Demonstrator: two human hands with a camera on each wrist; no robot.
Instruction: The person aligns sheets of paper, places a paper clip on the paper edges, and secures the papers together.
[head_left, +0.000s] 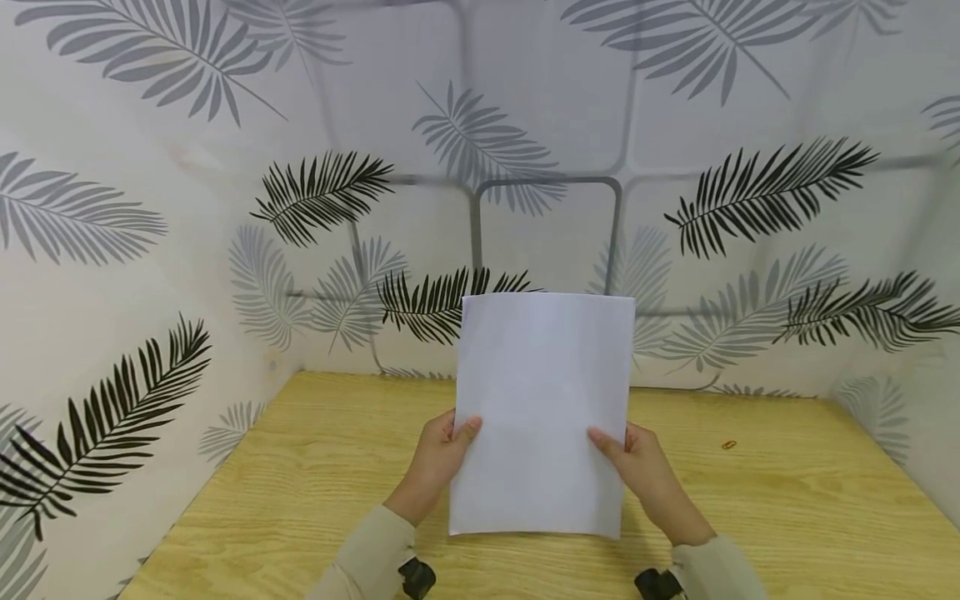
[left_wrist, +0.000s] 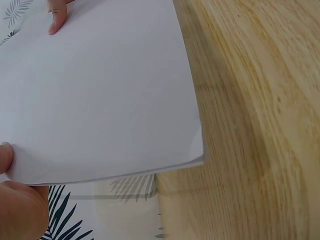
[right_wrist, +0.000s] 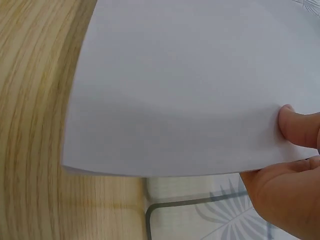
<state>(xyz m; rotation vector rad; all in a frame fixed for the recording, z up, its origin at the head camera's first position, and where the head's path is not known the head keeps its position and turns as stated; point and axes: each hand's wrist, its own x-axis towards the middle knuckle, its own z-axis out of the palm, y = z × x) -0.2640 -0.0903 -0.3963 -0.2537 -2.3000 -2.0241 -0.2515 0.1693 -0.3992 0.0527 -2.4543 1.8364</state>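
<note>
Hands (head_left: 437, 457) (head_left: 651, 471) partly behind white paper (head_left: 540, 375)

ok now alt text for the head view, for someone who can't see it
A person's left hand and right hand grip blank white paper by its side edges, over a wood-grain table. A small orange-red paper clip lies on the table, right of the paper; a leaf-patterned wall stands behind.

table (head_left: 787, 517): yellowish wood grain | clip (head_left: 729, 445): small, orange-red, lying on table's right side, near far edge | wall (head_left: 547, 237): pale, black and grey leaves (head_left: 322, 197), grey rounded-corner outlines (head_left: 476, 229)
</note>
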